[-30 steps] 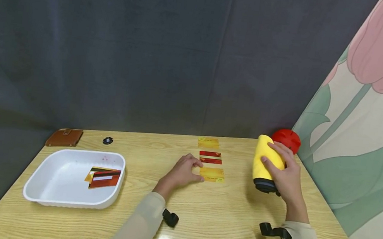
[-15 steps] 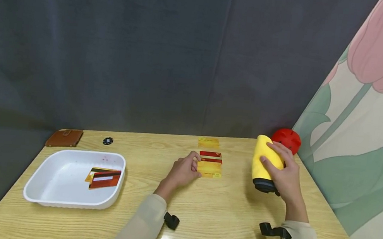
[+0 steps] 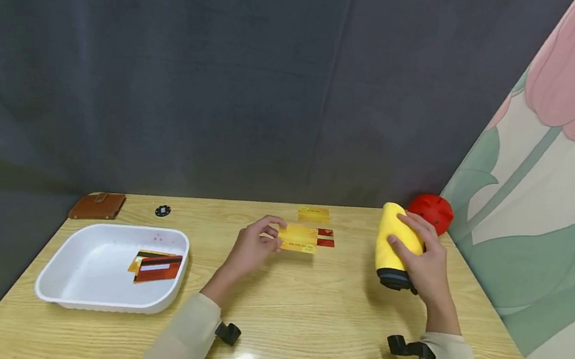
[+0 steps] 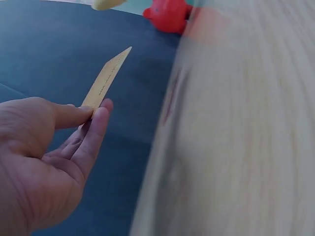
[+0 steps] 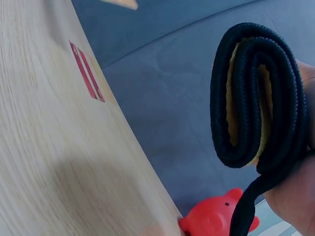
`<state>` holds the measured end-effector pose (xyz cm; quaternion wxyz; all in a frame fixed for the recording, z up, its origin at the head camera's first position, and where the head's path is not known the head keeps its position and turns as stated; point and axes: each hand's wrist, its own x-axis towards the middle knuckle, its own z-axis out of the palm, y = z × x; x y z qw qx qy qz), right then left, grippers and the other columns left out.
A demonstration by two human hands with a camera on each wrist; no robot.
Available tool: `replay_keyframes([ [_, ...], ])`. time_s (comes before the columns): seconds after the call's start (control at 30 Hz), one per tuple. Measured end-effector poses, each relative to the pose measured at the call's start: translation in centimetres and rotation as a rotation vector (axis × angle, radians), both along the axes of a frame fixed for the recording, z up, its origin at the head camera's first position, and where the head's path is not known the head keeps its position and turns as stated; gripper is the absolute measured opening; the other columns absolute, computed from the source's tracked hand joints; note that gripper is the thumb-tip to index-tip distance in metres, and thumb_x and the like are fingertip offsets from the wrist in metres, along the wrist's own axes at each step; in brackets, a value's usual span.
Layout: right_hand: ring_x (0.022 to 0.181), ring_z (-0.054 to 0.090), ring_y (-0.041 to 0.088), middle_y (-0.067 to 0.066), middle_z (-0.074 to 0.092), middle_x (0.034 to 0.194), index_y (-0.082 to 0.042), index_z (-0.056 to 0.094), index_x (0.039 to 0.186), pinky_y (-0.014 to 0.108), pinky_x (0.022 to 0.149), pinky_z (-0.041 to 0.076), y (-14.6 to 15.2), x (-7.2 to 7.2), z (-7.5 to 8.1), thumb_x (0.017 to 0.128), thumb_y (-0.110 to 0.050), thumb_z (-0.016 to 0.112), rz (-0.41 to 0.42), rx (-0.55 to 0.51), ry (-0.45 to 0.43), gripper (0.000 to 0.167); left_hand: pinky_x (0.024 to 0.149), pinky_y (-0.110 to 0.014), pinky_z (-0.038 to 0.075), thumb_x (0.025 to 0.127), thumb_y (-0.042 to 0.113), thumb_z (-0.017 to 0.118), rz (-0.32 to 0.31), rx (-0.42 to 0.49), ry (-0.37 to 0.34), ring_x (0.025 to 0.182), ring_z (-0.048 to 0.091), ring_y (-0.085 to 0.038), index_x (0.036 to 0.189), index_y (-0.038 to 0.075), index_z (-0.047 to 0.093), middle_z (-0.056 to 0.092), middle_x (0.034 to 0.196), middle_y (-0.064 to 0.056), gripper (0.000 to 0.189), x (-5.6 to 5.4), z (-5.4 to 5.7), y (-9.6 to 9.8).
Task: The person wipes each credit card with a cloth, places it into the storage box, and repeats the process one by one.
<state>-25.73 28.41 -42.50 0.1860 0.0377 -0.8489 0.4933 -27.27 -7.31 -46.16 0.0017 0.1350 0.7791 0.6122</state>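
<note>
A gold card is pinched by its left edge between the thumb and fingers of my left hand, raised off the table. In the left wrist view the card tilts up from the fingertips. Behind it, a red card lies partly covered from sight, and another gold card lies at the table's back edge. My right hand grips a rolled yellow cloth with a dark border, held above the table. The right wrist view shows the roll's dark, layered end.
A white tray at left holds a red card over a gold one. Behind it are a brown wallet and a black poker chip. A red piggy bank stands at the back right, near the patterned wall.
My left hand has taken hold of the front gold card, lifted it from the table and drawn it leftward. My right hand with the rolled cloth has barely moved.
</note>
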Motion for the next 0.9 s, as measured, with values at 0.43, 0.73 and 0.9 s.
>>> replay_keyframes([
  [0.43, 0.124, 0.045, 0.002, 0.005, 0.05, 0.15, -0.018, 0.064, 0.142, 0.017, 0.09, 0.04, -1.9, 0.2, 0.5, 0.093, -0.017, 0.077, 0.079, -0.013, 0.051, 0.05, 0.072, -0.04, 0.063, 0.097, 0.006, 0.071, 0.141, 0.011, 0.01, 0.098, 0.076, -0.037, 0.122, 0.021, 0.075, 0.069, 0.112, -0.011, 0.03, 2.7, 2.1, -3.5],
  [0.73, 0.121, 0.048, 0.007, 0.002, 0.051, 0.15, -0.02, 0.066, 0.14, 0.021, 0.086, 0.043, -4.2, 0.2, 0.5, 0.093, -0.015, 0.076, 0.165, 0.006, 0.063, 0.048, 0.083, -0.043, 0.064, 0.094, 0.002, 0.071, 0.15, 0.055, -0.034, 0.097, 0.076, -0.035, 0.126, 0.015, 0.073, 0.066, 0.114, -0.017, 0.035, 3.1, 2.1, -4.7],
  [0.9, 0.121, 0.048, 0.01, 0.002, 0.05, 0.152, -0.021, 0.066, 0.139, 0.022, 0.085, 0.044, -5.5, 0.3, 0.4, 0.093, -0.016, 0.077, 0.217, 0.022, 0.053, 0.047, 0.08, -0.033, 0.063, 0.091, 0.001, 0.074, 0.141, 0.069, -0.03, 0.087, 0.075, -0.018, 0.124, 0.012, 0.073, 0.066, 0.114, -0.017, 0.034, 3.1, 2.0, -4.7],
])
